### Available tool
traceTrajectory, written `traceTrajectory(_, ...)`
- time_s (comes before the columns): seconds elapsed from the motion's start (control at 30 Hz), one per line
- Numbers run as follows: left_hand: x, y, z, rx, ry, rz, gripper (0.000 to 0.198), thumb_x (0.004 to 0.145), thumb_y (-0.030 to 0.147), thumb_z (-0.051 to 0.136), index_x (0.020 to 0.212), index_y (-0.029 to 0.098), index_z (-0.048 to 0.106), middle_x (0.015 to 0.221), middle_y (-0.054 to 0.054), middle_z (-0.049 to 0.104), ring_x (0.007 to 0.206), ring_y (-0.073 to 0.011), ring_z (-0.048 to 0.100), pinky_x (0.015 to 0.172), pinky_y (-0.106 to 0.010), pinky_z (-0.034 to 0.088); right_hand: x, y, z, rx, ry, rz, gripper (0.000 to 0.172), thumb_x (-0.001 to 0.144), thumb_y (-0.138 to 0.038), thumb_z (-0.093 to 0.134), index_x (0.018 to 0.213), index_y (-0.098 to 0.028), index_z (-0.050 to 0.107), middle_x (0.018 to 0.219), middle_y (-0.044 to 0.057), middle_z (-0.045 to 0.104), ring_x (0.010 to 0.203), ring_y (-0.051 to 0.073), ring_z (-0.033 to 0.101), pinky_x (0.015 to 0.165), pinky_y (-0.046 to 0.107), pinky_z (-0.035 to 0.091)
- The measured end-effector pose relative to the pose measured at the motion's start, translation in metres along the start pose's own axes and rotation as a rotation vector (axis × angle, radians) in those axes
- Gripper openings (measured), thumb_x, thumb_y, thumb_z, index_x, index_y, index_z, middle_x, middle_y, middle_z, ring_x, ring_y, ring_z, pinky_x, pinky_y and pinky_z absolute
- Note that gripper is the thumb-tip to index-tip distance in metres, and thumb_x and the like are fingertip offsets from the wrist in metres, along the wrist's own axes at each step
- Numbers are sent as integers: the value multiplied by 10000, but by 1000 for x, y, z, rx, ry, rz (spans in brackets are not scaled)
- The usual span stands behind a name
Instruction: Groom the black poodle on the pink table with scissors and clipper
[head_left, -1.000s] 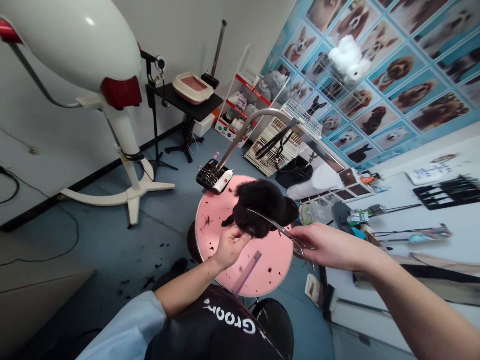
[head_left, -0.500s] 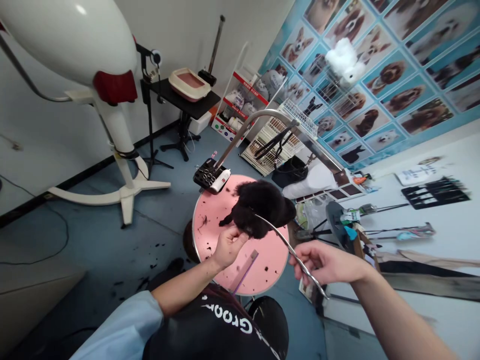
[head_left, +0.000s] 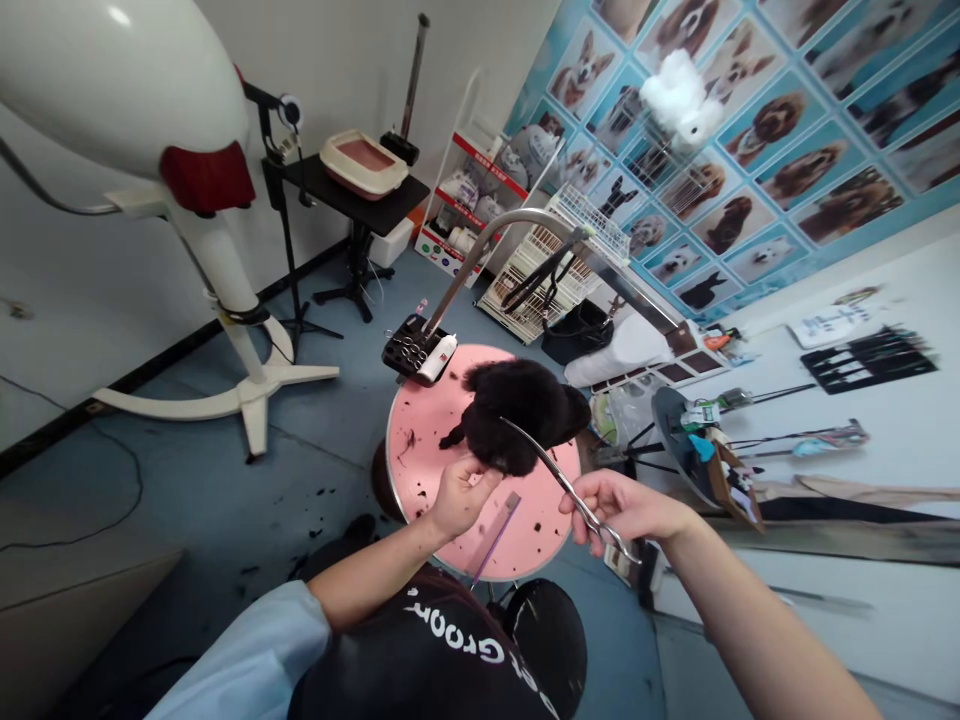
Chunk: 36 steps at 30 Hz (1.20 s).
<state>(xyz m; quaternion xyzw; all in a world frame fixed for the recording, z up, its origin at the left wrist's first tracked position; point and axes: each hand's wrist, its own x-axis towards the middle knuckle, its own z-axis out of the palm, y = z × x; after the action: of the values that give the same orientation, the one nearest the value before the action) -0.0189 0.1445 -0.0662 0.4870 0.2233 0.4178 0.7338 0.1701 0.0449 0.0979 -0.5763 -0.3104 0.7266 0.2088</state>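
A fluffy black dog (head_left: 514,405) is on the round pink grooming table (head_left: 424,480), which is strewn with clumps of dark hair. My left hand (head_left: 459,500) is closed at the dog's near side, thumb and fingers pinched on its fur; which body part this is, I cannot make out. Long curved scissors (head_left: 551,468) are in my right hand (head_left: 626,508), fingers at the handles. Their blades look closed and their tip lies over the dog's black coat. A comb with a purple edge (head_left: 495,540) rests on the table just in front of the dog.
A curved metal grooming arm (head_left: 469,265) with hanging black straps (head_left: 551,280) rises over the table. At its foot sits a black tool holder (head_left: 411,345) with scissors and a white bottle (head_left: 439,358). A large white dryer on a stand (head_left: 251,375) stands left, and a black stool (head_left: 547,640) below.
The scissors and my right hand have shifted slightly left and up, with the blade tip further over the dog's coat. My left hand keeps its pinch. The camera view has turned a little.
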Motion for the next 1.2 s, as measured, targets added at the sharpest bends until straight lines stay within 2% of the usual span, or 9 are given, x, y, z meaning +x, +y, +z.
traceTrajectory(0.23,-2,2,6,11,1,-14,310,798,398,628,645,130,656,629,-39,629,619,-134,538,612,-236,435,5,-3,8,-67,52,34,572,624,-326,827,1098,-121,580,853,76,700,646,118,675,620,209,530)
traceTrajectory(0.4,5,-17,-5,0,-42,-54,269,761,379,672,658,130,660,660,-38,639,640,-133,542,632,-236,442,16,-9,54,-459,35,46,358,704,-175,674,1054,-162,598,909,45,678,735,122,645,702,241,510)
traceTrajectory(0.5,18,-34,-22,-82,-43,-126,295,703,411,722,663,125,659,643,-30,624,626,-125,529,644,-244,451,33,29,74,-802,31,-42,326,638,-49,569,928,-182,635,839,-5,654,740,117,584,678,216,449)
traceTrajectory(0.6,35,-38,-29,-265,-51,-302,326,641,414,756,593,127,609,549,-4,560,548,-101,487,611,-244,451,67,102,67,-700,69,39,328,592,-61,611,899,-177,628,821,-20,643,724,128,577,634,206,429)
traceTrajectory(0.67,44,-31,-24,-407,-76,-371,299,605,376,773,603,130,604,555,-2,560,550,-103,501,614,-252,460,96,155,54,-580,309,266,48,701,-146,594,745,-160,605,661,-12,610,661,154,594,603,228,430)
traceTrajectory(0.7,47,-25,-19,-460,-85,-377,284,588,353,785,625,130,611,575,-6,575,562,-108,517,616,-257,465,109,178,48,-569,564,366,100,755,-216,584,671,-160,578,612,3,590,661,180,607,610,250,433)
traceTrajectory(0.83,57,-3,-3,-491,-115,-384,290,591,321,819,723,123,653,663,-41,634,603,-133,562,614,-271,468,146,237,35,-552,860,437,271,860,-378,520,708,-158,563,799,138,661,932,308,644,764,339,448)
traceTrajectory(1.07,69,1,-8,-559,-185,-788,188,816,272,637,724,110,656,652,-66,629,621,-153,579,593,-261,437,173,269,45,-315,1111,491,435,892,-502,421,1014,-100,534,945,223,664,948,338,661,759,383,477)
traceTrajectory(1.2,70,-1,-1,-635,-105,-782,148,683,195,756,680,137,620,643,-36,622,571,-130,544,583,-262,444,167,261,48,-250,1219,341,369,927,-371,328,1133,-100,471,985,180,649,957,275,653,784,339,484)
